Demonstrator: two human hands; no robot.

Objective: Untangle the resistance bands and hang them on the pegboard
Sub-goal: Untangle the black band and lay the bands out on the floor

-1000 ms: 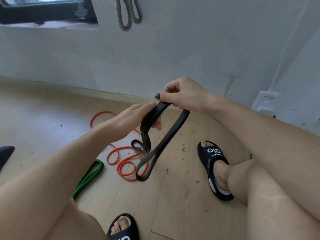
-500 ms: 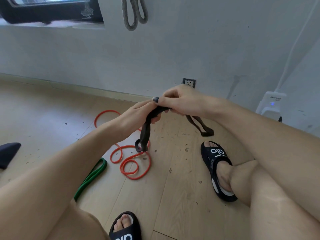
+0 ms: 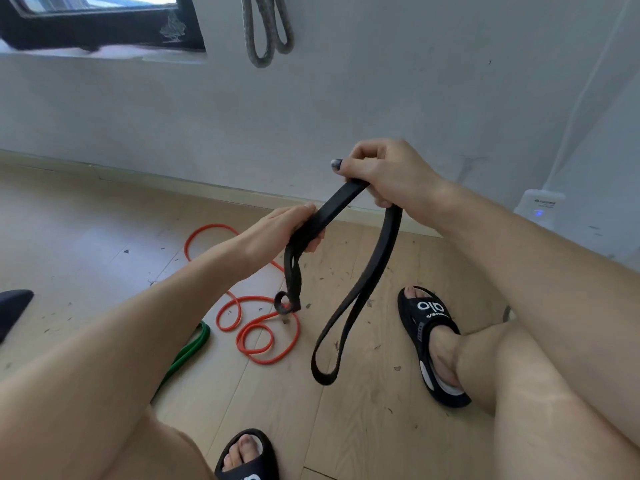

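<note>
Both hands apart, left hand [image 3: 277, 233] and right hand [image 3: 384, 174] each gripping the black band [image 3: 363, 289], its lower end seemingly knotted, orange band [image 3: 256, 327] on floor [image 3: 363, 427]

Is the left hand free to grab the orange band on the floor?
Probably not yet: the left hand grips the black band, like the right hand. The orange band lies uncovered just below.
</note>
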